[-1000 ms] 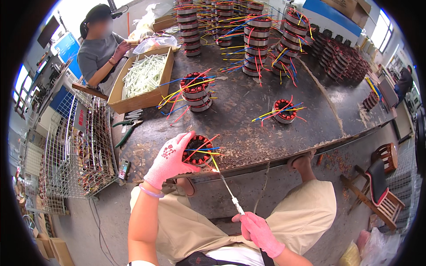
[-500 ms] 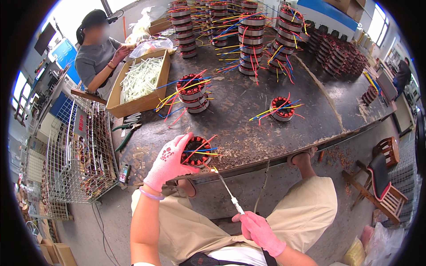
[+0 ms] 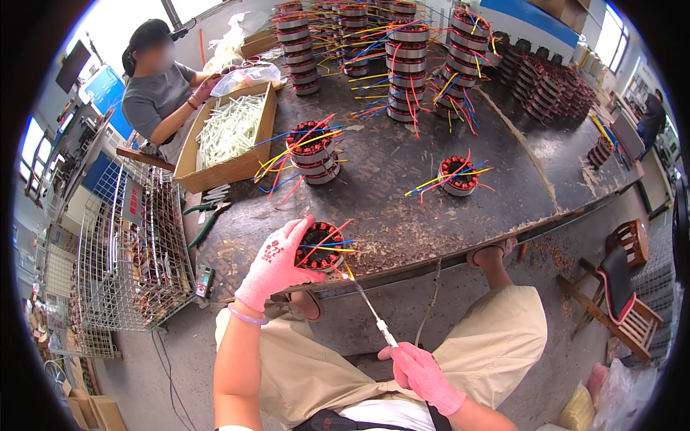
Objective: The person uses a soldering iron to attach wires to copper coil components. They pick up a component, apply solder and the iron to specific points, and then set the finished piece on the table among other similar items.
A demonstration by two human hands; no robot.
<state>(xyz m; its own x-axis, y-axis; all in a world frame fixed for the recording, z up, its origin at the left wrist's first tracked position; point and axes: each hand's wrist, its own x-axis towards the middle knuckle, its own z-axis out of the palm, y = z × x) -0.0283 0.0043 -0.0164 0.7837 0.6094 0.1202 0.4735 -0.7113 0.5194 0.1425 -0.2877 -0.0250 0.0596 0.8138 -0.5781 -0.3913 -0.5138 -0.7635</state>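
Observation:
My left hand [image 3: 277, 260], in a pink glove, is closed round a motor stator [image 3: 321, 263] at the table's front edge. Black and red windings ring its open middle, and red, blue and yellow leads lie across it. My right hand [image 3: 424, 376], also gloved in pink, grips a slim metal-shafted tool [image 3: 371, 310] with a white collar; its exact kind is unclear. The tool's tip points up and left at the stator's near rim, where a small bright orange spot shows; contact cannot be made out.
Two stacked stators [image 3: 313, 152] and a single one [image 3: 458, 177] stand farther back, before tall stator stacks [image 3: 407, 72]. A cardboard box [image 3: 185, 159] of white tubes sits left, near pliers [image 3: 208, 223] and a wire cage [image 3: 136, 273]. A co-worker [image 3: 159, 93] sits beyond the box.
The tool and my right hand have shifted very slightly, and the tip's bright spot looks different. My left hand keeps hold of the stator. The co-worker's hand has moved slightly.

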